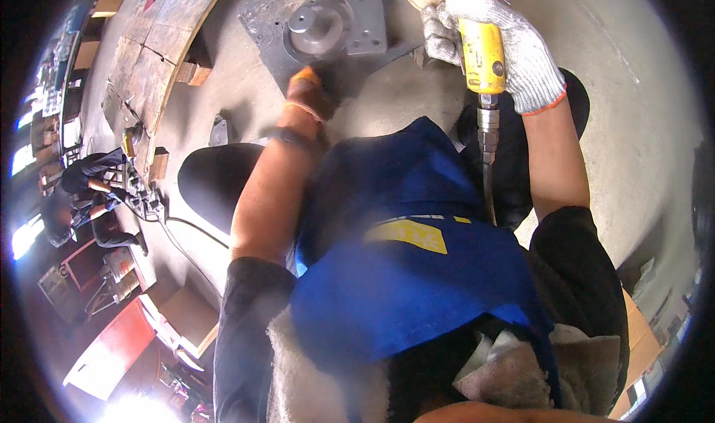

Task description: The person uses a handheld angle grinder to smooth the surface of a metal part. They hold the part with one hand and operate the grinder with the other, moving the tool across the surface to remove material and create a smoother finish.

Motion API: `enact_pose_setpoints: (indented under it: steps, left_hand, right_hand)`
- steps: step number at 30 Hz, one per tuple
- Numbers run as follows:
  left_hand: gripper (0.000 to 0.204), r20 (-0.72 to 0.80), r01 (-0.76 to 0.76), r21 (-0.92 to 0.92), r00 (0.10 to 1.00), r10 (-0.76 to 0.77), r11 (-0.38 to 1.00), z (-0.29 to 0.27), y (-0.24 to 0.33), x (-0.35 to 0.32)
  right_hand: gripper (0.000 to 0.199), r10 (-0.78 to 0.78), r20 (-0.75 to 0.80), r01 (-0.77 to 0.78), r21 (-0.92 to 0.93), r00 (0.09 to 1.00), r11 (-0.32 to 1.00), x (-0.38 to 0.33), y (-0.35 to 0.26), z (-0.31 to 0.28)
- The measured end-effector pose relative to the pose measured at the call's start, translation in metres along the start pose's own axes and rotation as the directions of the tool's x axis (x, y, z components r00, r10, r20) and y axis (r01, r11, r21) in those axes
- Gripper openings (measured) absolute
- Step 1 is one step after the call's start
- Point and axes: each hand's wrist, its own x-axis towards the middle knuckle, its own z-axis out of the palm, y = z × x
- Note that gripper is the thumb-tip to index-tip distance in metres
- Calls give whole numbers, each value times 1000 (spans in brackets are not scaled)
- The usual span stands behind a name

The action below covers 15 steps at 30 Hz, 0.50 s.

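Observation:
My right hand [514, 32], in a white knit glove with an orange cuff, is wrapped around the yellow body of an air-powered hand tool [485, 62]. A metal hose fitting [488, 125] joins its lower end; a pale part at its far end is cut off by the upper edge. My left hand [307, 94], in an orange-brown glove, is at the near edge of a dark grey metal workpiece [268, 32]; its fingers are blurred and shadowed. On the workpiece are a round stepped boss [316, 30] and a rectangular block with several holes [366, 17].
A worn plate-topped table [164, 32] stands at the far left. A small grey metal piece [220, 130] rests on the concrete floor [402, 91] near my left knee. Another person [93, 188] sits farther left, by cables. Cardboard [644, 334] is at the lower right.

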Motion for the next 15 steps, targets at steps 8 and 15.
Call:
enact_pose_setpoints:
  steps: [8,15]
  left_hand:
    - [28,-676,403,-319,538,-504,858,-37,-57,-8]
    - [72,-541,655,349,725,-426,670,-4,80,47]
  right_hand:
    - [33,412,39,-413,56,910,909,58,12,-79]
    - [23,151,65,-154,48,986,987,19,1,-18]
